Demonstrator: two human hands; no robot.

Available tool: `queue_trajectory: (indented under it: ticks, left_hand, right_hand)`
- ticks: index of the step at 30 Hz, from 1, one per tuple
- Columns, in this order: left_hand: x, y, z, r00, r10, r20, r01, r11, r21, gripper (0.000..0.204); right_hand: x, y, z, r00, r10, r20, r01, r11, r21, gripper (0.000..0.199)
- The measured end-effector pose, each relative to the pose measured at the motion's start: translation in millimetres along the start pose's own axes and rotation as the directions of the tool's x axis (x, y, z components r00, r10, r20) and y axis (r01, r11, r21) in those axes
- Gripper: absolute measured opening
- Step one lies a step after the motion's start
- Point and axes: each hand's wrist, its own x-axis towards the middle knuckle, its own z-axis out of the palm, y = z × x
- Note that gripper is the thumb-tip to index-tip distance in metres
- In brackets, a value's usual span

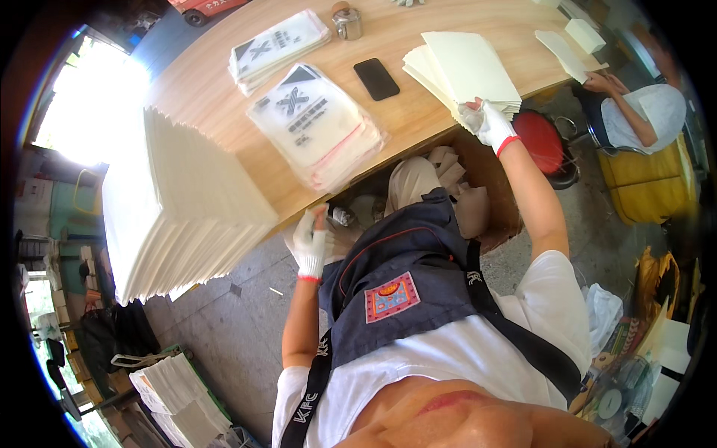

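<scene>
A tall stack of white sheets (187,201) rises left of the left hand (310,243), which is loose, nothing visible in it, by the edge of the counter (414,119). Beyond it lie printed clear bags (314,123); farther right, a black phone (376,79); then cream sheets (470,63) beyond the right hand (491,123), which grasps their near edge.

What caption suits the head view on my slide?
Right hand at the cream sheets, left hand near the table edge; bags and phone lie on the tabletop.
</scene>
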Motion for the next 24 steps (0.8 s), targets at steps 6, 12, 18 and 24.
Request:
queue_trajectory:
  ticks: [6, 12, 18, 24]
  left_hand:
    - [91, 40, 25, 0.983, 0.128, 0.133, -0.171, 0.904, 0.392, 0.022]
    - [151, 25, 35, 0.963, -0.135, 0.234, -0.130, 0.526, 0.841, 0.025]
    - [165, 23, 37, 0.958, -0.151, 0.244, -0.150, 0.458, 0.876, 0.029]
    - [153, -19, 19, 0.993, 0.094, 0.070, -0.113, 0.602, 0.791, 0.022]
  right_hand:
    - [-7, -6, -1, 0.995, -0.093, 0.019, 0.095, 0.971, -0.220, 0.028]
    - [-16, -1, 13, 0.996, -0.089, 0.019, 0.090, 0.993, -0.076, 0.025]
    - [5, 0, 5, 0.995, -0.100, 0.008, 0.098, 0.986, 0.134, 0.014]
    - [-74, 11, -14, 0.969, 0.144, 0.200, -0.149, 0.989, 0.012, 0.023]
